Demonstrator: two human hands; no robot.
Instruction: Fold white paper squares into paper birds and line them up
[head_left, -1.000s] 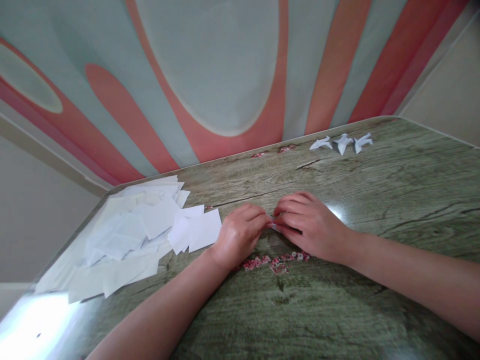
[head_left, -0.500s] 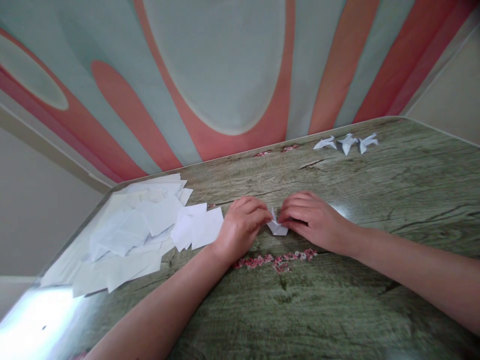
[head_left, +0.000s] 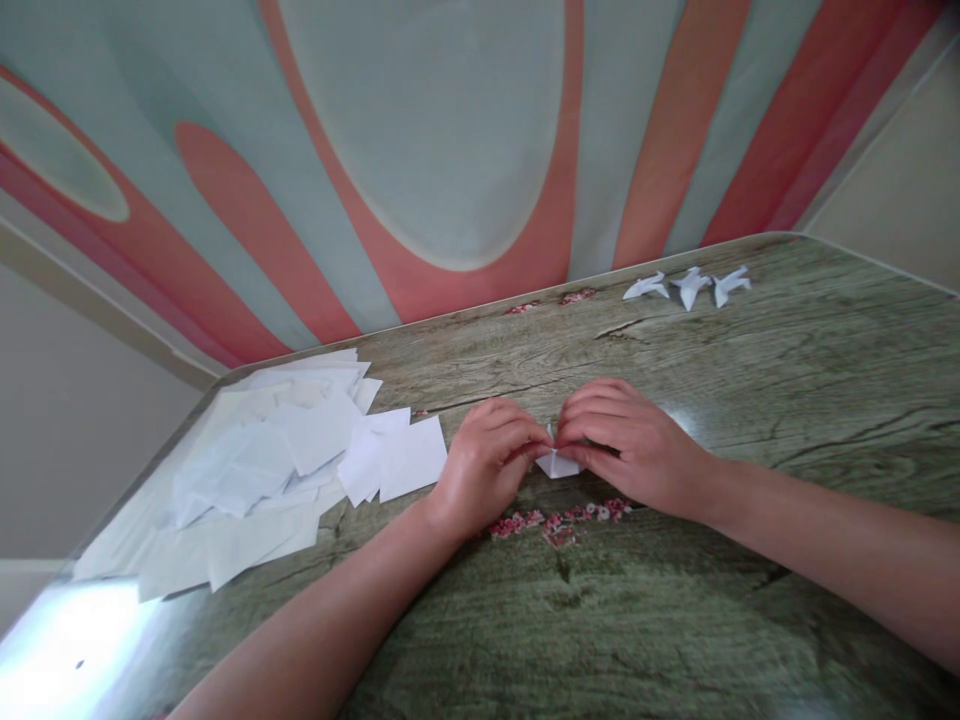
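1. Near the tabletop's centre, head view: a small folded white paper piece (head_left: pixel 556 463) is pinched between both hands, resting on or just above the surface; which one can't be told.
2. Left hand (head_left: pixel 486 466): fingers curled, tips closed on the piece's left side.
3. Right hand (head_left: pixel 626 447): fingers bent, tips closed on the piece's right side & top; most of the paper is hidden by them.
4. Table (head_left: pixel 787 400): green wood-grain print, glossy, w/ a pink flower print (head_left: pixel 559 520) just on the near side of the hands.
5. Toward the left edge: a loose pile of white paper squares (head_left: pixel 277 465) is spread out, its nearest sheet just beside the left hand, not touching as far as can be seen.
6. At the far edge, toward the right corner: three folded paper birds (head_left: pixel 686 286) are lined up in a row, well apart from the hands.
7. Beyond the far edge: a striped pink & pale-green floor covering (head_left: pixel 450 150) is seen.
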